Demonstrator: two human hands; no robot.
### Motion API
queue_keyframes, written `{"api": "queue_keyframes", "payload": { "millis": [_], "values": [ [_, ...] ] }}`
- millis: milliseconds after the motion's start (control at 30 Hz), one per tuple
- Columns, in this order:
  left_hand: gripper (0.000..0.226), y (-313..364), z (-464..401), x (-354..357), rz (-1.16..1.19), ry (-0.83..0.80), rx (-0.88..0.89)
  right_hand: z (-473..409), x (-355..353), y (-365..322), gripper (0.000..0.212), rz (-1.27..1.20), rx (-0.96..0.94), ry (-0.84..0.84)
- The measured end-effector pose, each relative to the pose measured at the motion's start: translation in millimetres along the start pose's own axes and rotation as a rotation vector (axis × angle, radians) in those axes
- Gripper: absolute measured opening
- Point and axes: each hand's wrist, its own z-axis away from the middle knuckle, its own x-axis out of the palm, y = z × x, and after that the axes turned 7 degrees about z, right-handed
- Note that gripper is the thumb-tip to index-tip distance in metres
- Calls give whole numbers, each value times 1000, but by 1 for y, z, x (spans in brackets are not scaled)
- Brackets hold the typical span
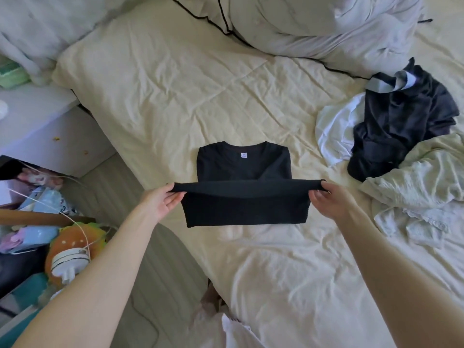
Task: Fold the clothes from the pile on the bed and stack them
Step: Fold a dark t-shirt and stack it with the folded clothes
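Fingers (175,197) of both hands pinch black T-shirt (243,167), collar pointing away.

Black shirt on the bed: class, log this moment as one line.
step: folding black shirt | left hand: pinches hem | right hand: pinches hem | hem lifted, collar end flat on bed | pile: unfolded, right

bed (175,84): cream sheet (creased) | white cabinet (45,131): left | floor (155,259): grey
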Motion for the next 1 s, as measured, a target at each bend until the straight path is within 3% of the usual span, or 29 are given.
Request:
{"api": "queue_keyframes", "payload": {
  "millis": [233, 367, 500, 567, 633, 700, 733, 800, 900, 1000],
  "values": [
    [4, 25, -61, 46, 13, 2, 3, -52, 37, -20, 8, -19, -38, 124],
    [10, 40, -92, 78, 201, -7, -83, -79, 67, -34, 7, -99, 3, 129],
    [18, 43, -115, 93, 441, -4, -91, -93, 86, -38, 32, -162, -97, 133],
    [29, 34, -127, 95, 399, 2, -34, -101, 89, -30, 37, -136, -132, 89],
    [32, 15, -131, 91, 36, 56, 137, -101, 89, -12, 35, 133, -251, 118],
    [31, -12, -125, 80, -457, 52, 454, -99, 84, 16, 29, 640, -450, 289],
    [33, -29, -118, 72, -675, -27, 609, -93, 78, 34, 29, 941, -617, 307],
    [40, -64, -107, 51, -1081, -245, 827, -85, 63, 75, 34, 1370, -960, 189],
    [49, -108, -103, 17, -1642, -385, 947, -85, 32, 118, 41, 1839, -1177, 62],
    [60, -117, -115, -5, -1826, -320, 870, -94, -1, 122, 50, 2071, -1085, 104]
  ]
}}
